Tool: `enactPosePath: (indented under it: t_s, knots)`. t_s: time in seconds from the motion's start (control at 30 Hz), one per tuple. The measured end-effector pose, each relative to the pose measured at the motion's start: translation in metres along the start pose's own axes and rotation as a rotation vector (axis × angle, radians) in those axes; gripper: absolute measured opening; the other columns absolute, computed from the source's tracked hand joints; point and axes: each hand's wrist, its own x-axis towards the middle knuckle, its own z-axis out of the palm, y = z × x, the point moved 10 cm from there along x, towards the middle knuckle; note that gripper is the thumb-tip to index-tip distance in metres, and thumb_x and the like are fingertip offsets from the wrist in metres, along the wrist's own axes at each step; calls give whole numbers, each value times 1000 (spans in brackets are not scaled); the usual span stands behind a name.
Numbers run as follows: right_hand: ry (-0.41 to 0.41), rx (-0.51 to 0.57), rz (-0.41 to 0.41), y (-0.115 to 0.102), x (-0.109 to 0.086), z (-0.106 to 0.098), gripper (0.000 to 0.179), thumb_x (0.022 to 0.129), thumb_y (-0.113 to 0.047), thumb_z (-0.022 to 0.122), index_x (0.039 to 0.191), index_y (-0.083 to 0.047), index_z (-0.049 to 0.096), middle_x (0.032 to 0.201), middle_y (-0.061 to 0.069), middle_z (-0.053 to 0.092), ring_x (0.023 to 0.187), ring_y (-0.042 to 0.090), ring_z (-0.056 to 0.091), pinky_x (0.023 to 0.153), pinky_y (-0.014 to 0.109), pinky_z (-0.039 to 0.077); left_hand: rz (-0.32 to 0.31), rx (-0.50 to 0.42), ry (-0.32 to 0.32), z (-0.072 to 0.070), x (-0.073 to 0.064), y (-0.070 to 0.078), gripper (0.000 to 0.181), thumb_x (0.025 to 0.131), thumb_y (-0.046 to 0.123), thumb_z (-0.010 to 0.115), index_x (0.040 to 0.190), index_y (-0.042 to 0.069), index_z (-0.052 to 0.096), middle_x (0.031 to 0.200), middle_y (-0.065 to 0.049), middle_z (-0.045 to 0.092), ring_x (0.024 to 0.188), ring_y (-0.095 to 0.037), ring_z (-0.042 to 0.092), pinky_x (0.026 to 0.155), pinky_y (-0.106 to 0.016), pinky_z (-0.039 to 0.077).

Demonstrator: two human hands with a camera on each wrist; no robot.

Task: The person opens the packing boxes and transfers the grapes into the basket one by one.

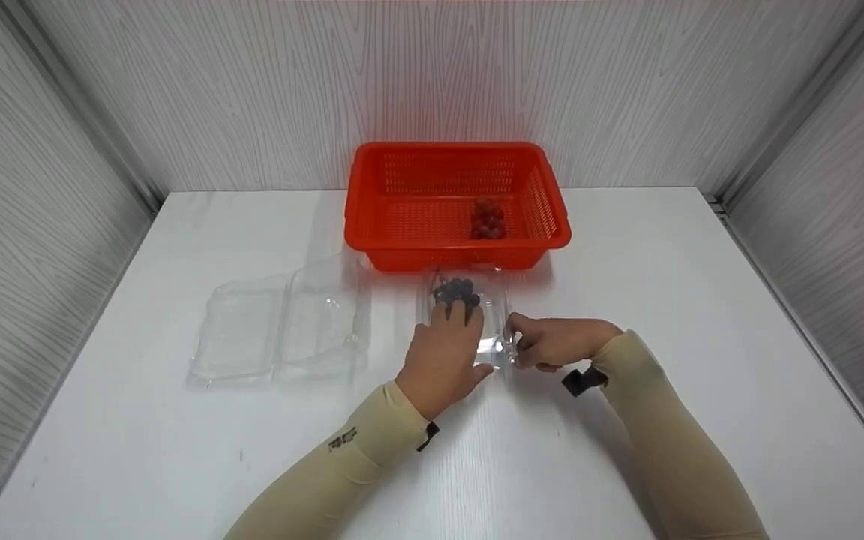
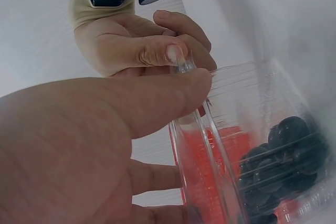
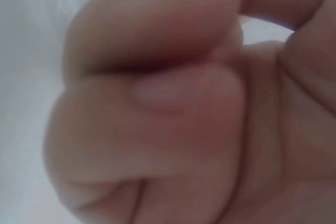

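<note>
A clear plastic clamshell box (image 1: 493, 304) with a bunch of dark grapes (image 1: 456, 289) inside stands just in front of the red basket. My left hand (image 1: 443, 351) rests on the box from the near side, its fingers extended over the grapes. In the left wrist view, the left thumb (image 2: 168, 95) lies along the box's rim, close to the other hand. At the box's right edge, my right hand (image 1: 556, 343) pinches the plastic rim between thumb and curled fingers. Curled right fingers (image 3: 147, 124) fill most of the right wrist view, blurred.
The red basket (image 1: 458, 246) at the back holds a bunch of red grapes (image 1: 487, 219). To the left, an open clear clamshell box (image 1: 241, 334) lies spread on the white table (image 1: 177, 457). Pale wood-grain walls enclose the back and sides.
</note>
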Motion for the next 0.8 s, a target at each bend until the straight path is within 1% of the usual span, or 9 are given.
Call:
enactPosePath:
  t_s: [0.07, 0.23, 0.3, 0.37, 0.47, 0.63, 0.8]
  knots:
    - [-5, 0, -4, -1, 0, 1, 35, 98, -8, 53, 130, -9, 38, 64, 0, 39, 53, 16, 33, 56, 28, 33, -1, 1, -2, -1, -1, 0, 80, 85, 54, 81, 142, 3, 56, 130, -18, 62, 114, -36, 64, 77, -49, 62]
    - [-32, 15, -18, -3, 0, 4, 42, 99, -5, 50, 137, -7, 34, 64, -1, 36, 51, 15, 30, 54, 27, 31, -2, -4, -3, -1, -1, 1, 80, 85, 53, 81, 142, 3, 56, 129, -18, 63, 113, -36, 64, 77, -49, 62]
    - [-39, 16, -21, -3, 2, 4, 41, 99, -5, 49, 137, -6, 34, 64, -1, 36, 51, 15, 29, 54, 27, 31, -2, 0, 1, -2, -1, 1, 80, 85, 53, 81, 141, 2, 57, 128, -18, 63, 112, -36, 64, 75, -48, 62]
    - [-36, 12, -18, -2, 2, 3, 37, 99, -6, 50, 133, -6, 36, 65, -1, 36, 51, 15, 30, 55, 27, 32, 1, 1, 5, -3, -2, 2, 80, 84, 53, 82, 141, 2, 57, 127, -18, 63, 111, -36, 64, 74, -47, 62]
    - [-38, 14, -9, -1, 2, 3, 35, 99, -8, 50, 132, -8, 37, 65, 0, 36, 52, 15, 30, 55, 28, 32, 2, -4, 6, -3, -2, 2, 79, 84, 52, 82, 140, 2, 57, 126, -19, 64, 111, -36, 65, 73, -47, 62]
    - [-49, 35, 14, 0, 1, 4, 40, 100, -11, 50, 138, -11, 36, 66, 0, 37, 53, 15, 29, 55, 28, 31, 3, -16, -4, -2, -2, 2, 79, 84, 51, 82, 140, 2, 57, 126, -19, 63, 112, -36, 64, 73, -47, 62]
    - [-48, 41, 23, 0, 1, 4, 44, 100, -11, 50, 141, -9, 34, 67, 0, 37, 53, 15, 28, 56, 27, 32, -1, -26, -27, 1, 0, 1, 81, 84, 52, 82, 143, 4, 55, 129, -20, 63, 114, -37, 64, 75, -47, 63]
